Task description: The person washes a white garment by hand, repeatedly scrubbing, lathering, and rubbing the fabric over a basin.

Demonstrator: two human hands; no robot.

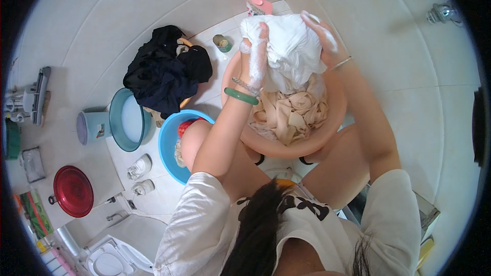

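A white cloth (289,46), wet and bunched, is held up between my two hands over the far part of a peach plastic basin (307,147). My left hand (257,55), streaked with soap foam, grips the cloth's left side. On the right side my right hand (324,40) holds it, with foam along the thumb and the back of the hand. Beneath the cloth, beige wet laundry (293,111) lies twisted in the basin. The basin sits between my knees. Folds of the white cloth hide some of my fingers.
Dark clothes (165,69) are heaped over an orange-rimmed basin at left. Near them stand a green can (222,43), a teal basin (132,119) of whitish water, a blue basin (165,149) and white shoes (140,166). A pink bottle (257,2) stands by the far wall.
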